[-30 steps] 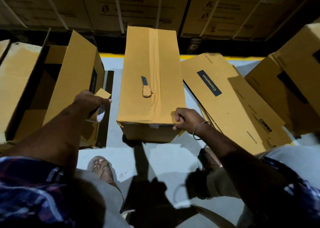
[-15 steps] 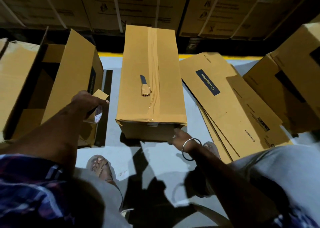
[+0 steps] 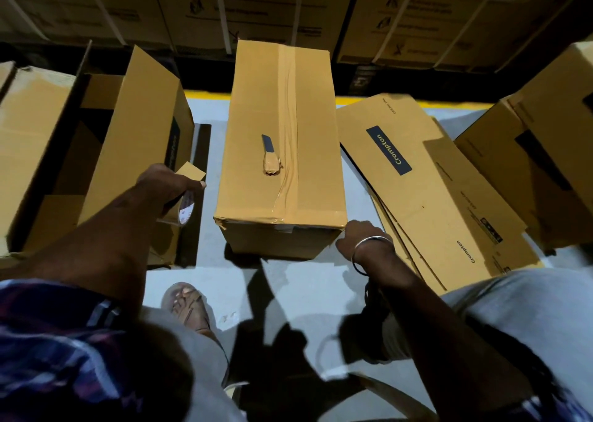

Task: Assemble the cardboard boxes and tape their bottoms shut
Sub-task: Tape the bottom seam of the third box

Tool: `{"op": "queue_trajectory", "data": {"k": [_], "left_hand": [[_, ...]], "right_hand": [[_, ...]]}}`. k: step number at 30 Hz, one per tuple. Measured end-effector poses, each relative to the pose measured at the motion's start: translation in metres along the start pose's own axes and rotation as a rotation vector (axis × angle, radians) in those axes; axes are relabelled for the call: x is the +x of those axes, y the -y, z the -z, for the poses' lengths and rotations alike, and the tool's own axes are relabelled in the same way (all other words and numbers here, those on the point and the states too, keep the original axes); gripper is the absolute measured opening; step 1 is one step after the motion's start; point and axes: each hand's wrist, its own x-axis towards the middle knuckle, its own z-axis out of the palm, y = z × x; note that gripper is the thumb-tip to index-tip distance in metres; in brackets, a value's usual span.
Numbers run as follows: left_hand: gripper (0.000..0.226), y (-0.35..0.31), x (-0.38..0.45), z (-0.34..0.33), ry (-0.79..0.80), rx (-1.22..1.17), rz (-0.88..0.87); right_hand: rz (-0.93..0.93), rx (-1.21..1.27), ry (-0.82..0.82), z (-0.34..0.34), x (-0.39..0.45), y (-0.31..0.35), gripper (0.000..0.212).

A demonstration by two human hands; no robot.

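Observation:
A taped cardboard box (image 3: 256,133) stands on the floor in front of me, a strip of brown tape running down its top seam. A small knife (image 3: 271,158), its handle wrapped in tape, lies on top of the box. My left hand (image 3: 167,186) grips a roll of tape (image 3: 184,210) to the left of the box, with a loose tape end sticking up. My right hand (image 3: 356,238) touches the box's near right bottom corner; its fingers are hidden behind the corner.
Assembled open boxes (image 3: 138,126) stand at the left. A pile of flat Crompton boxes (image 3: 426,194) lies on the floor at the right, with more boxes (image 3: 545,139) beyond. Stacked cartons (image 3: 256,7) line the back. My sandalled foot (image 3: 189,306) is on the grey floor.
My right hand has slid from the box's top near edge down to its lower right corner. My left hand stays with the tape roll.

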Motion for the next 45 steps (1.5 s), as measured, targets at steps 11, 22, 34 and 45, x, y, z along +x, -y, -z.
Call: {"op": "queue_trajectory", "data": {"k": [11,22,34,45], "left_hand": [[0.065,0.003,-0.003,0.0,0.017,0.002,-0.032],[0.065,0.005,-0.002,0.001,0.027,0.03,-0.013],[0.062,0.012,0.004,0.004,0.004,-0.016,-0.024],[0.064,-0.009,-0.015,0.008,-0.131,-0.161,-0.098]], "right_hand": [[0.068,0.213,-0.036,-0.014,0.008,-0.008,0.017],[0.024,0.22,-0.069,-0.042,0.037,-0.001,0.049],[-0.08,0.69,0.144,-0.108,0.071,-0.016,0.027],[0.273,0.622,-0.644,0.045,0.045,0.028,0.018]]}}
